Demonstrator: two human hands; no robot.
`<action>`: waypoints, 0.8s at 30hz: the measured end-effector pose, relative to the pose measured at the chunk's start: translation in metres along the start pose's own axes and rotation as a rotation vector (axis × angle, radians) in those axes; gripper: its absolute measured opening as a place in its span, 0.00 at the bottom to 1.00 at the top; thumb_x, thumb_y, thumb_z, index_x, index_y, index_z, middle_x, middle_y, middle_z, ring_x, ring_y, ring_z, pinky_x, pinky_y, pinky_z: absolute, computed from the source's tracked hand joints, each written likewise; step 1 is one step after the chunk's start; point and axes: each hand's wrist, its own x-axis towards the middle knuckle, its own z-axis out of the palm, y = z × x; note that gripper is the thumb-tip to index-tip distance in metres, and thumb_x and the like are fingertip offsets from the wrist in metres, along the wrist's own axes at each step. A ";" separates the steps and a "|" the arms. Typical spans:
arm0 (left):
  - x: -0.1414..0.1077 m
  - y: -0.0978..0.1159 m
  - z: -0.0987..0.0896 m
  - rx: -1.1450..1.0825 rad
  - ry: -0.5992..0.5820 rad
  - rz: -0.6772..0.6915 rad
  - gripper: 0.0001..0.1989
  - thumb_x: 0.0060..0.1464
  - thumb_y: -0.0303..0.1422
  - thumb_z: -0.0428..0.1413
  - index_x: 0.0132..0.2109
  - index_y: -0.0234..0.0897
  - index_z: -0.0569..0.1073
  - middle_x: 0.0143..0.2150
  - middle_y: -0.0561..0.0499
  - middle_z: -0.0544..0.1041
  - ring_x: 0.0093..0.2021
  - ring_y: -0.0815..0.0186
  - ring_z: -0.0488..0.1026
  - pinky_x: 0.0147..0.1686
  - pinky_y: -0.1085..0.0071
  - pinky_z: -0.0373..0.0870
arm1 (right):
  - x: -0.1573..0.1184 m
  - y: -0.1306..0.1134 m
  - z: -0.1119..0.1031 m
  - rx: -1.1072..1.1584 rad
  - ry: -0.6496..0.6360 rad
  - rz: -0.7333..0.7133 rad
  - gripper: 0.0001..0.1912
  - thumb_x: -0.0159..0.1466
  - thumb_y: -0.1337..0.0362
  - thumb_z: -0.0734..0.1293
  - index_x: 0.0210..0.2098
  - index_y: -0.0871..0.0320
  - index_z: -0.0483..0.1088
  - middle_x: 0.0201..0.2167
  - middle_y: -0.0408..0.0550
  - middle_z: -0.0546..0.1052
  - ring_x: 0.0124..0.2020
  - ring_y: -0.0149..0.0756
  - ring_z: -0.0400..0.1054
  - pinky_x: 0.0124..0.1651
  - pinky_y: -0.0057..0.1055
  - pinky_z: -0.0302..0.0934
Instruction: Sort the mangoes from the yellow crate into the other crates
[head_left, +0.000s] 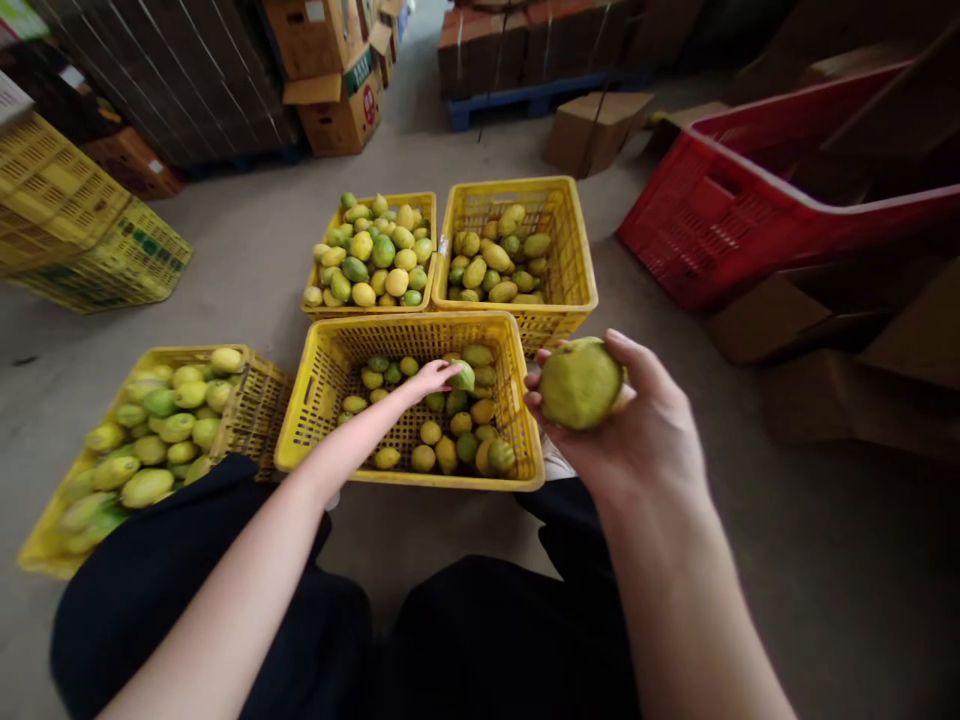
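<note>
Yellow crates: the near crate [330,400] sits on the floor at centre, another [45,540] at 9 o'clock, two more at 12. The right hand [637,440], at 3 o'clock, curls its grip around a lemon [579,383] above the crate's corner. The left hand [431,378] reaches inside, fingertips closed on a green lemon [465,377].

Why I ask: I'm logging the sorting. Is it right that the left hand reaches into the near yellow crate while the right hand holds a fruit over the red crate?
Not quite. In the head view the right hand holds the fruit beside the near yellow crate, not over the red crate. The left hand does reach into the yellow one.
</note>
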 end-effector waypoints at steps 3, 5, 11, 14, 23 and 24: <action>-0.057 0.044 -0.037 -0.175 -0.054 0.008 0.18 0.60 0.43 0.46 0.39 0.33 0.73 0.35 0.45 0.77 0.35 0.65 0.73 0.42 0.69 0.70 | -0.001 0.013 0.011 0.032 -0.029 0.039 0.11 0.54 0.56 0.67 0.32 0.55 0.69 0.28 0.45 0.76 0.27 0.36 0.71 0.26 0.32 0.69; -0.104 0.070 -0.059 -0.433 -0.133 0.004 0.22 0.61 0.43 0.43 0.39 0.31 0.74 0.33 0.43 0.77 0.31 0.67 0.73 0.37 0.71 0.70 | -0.001 0.023 0.018 0.021 -0.095 0.070 0.10 0.54 0.57 0.66 0.32 0.56 0.69 0.28 0.46 0.77 0.26 0.37 0.71 0.26 0.33 0.69; -0.208 0.088 -0.087 -0.708 -0.110 -0.028 0.25 0.62 0.47 0.43 0.40 0.29 0.74 0.27 0.45 0.74 0.22 0.71 0.66 0.22 0.76 0.63 | -0.002 0.060 0.029 -0.062 -0.239 0.172 0.08 0.52 0.60 0.63 0.30 0.57 0.69 0.26 0.49 0.77 0.26 0.41 0.72 0.28 0.37 0.70; -0.219 0.073 -0.082 -0.790 -0.097 -0.057 0.25 0.59 0.50 0.48 0.37 0.29 0.74 0.26 0.46 0.73 0.21 0.73 0.64 0.19 0.77 0.61 | -0.003 0.078 0.032 -0.045 -0.286 0.198 0.07 0.50 0.64 0.63 0.29 0.57 0.69 0.25 0.49 0.77 0.29 0.42 0.73 0.31 0.40 0.71; -0.217 0.065 -0.069 -0.782 -0.060 0.191 0.16 0.48 0.36 0.63 0.42 0.32 0.72 0.35 0.46 0.77 0.28 0.72 0.71 0.29 0.78 0.68 | 0.001 0.087 0.048 -0.124 -0.221 0.249 0.08 0.60 0.59 0.65 0.32 0.57 0.72 0.24 0.45 0.77 0.22 0.31 0.70 0.25 0.25 0.68; -0.218 0.067 -0.069 -0.778 -0.065 0.233 0.17 0.47 0.36 0.64 0.42 0.32 0.72 0.36 0.46 0.77 0.30 0.72 0.72 0.31 0.77 0.68 | 0.002 0.086 0.049 -0.121 -0.242 0.228 0.08 0.60 0.59 0.65 0.32 0.57 0.72 0.24 0.44 0.77 0.22 0.30 0.69 0.24 0.24 0.67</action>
